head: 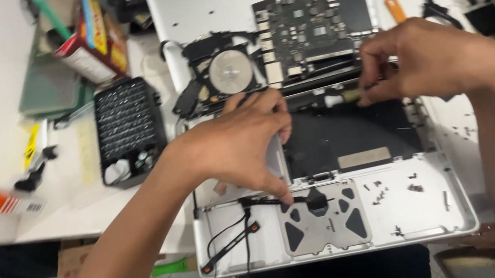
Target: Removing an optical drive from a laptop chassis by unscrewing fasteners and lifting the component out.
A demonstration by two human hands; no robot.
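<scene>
Hands — inside laptop shell, bit case left

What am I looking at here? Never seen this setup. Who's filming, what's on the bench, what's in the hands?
One camera on the person's head, looking down at their own bare hands. On the white table lies an opened white laptop case with its dark circuit board, round silver drive and trackpad underside exposed; loose screws sit on the case. The left hand presses fingertips near a black cable. The right hand pinches a small cylindrical part by the hinge; what it is isn't clear. A black screwdriver bit tray sits to the left.
</scene>
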